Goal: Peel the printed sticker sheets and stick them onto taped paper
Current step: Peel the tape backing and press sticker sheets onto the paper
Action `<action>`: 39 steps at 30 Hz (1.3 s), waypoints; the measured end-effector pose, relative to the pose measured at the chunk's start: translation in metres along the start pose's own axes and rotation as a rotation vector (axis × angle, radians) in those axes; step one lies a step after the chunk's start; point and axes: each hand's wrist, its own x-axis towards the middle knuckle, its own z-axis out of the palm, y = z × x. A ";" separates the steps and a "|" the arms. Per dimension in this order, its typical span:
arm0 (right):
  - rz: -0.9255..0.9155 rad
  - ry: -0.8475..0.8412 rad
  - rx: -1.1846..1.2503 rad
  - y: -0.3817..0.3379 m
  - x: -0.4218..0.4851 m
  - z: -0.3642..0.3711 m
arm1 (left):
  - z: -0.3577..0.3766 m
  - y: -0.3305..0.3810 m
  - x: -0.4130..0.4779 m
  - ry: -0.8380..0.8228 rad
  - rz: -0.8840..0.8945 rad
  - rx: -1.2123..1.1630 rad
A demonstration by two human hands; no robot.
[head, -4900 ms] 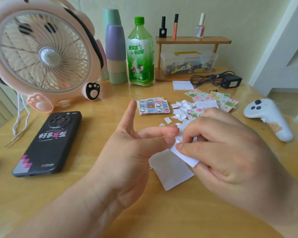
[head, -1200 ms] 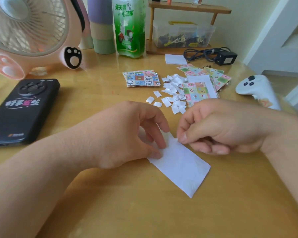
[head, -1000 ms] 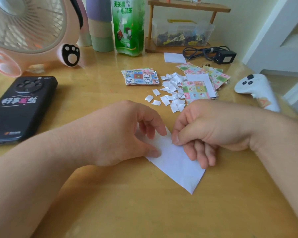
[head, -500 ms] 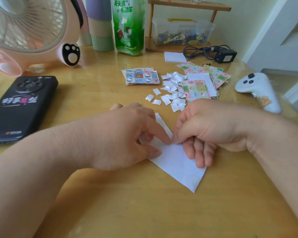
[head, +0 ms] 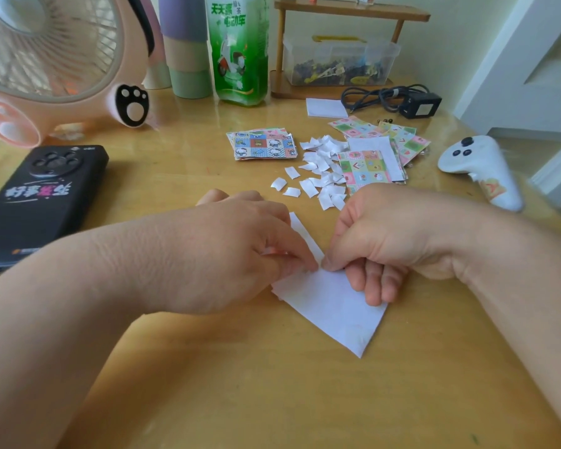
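Observation:
A white paper [head: 334,306] lies skewed on the wooden table [head: 272,400], one corner pointing toward me. My left hand [head: 227,254] holds its left part, fingers curled, thumb and forefinger pinching the sheet. My right hand [head: 392,234] meets it fingertip to fingertip, thumb and forefinger pinched on the paper, the other fingers curled and resting on the sheet. Anything small between the fingertips is hidden. Printed sticker sheets lie beyond: one stack [head: 264,147] at centre, another stack [head: 365,166] to its right.
Several white backing scraps [head: 321,176] are strewn between the stacks. A black phone [head: 39,202] and a pink fan [head: 46,59] are at left. A green bottle [head: 238,50], stacked cups [head: 185,43], a shelf with a box [head: 337,59], a charger [head: 418,105] and a white controller [head: 486,170] ring the back and right.
The paper has turned so one corner points at me. My left forefinger moved right to meet my right thumb. My right fingers settled onto the sheet.

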 end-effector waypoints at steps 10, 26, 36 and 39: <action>-0.022 -0.032 -0.029 0.011 -0.005 -0.015 | 0.003 -0.003 0.001 0.002 -0.008 -0.036; -0.273 0.190 -0.230 0.013 -0.016 0.006 | 0.017 -0.015 0.009 0.172 -0.108 -0.442; -0.301 0.278 -0.390 0.014 -0.013 -0.003 | 0.010 -0.003 0.006 0.641 -0.246 -0.967; -0.308 0.265 -0.392 0.016 -0.014 -0.003 | 0.011 0.001 0.004 0.627 -0.218 -1.041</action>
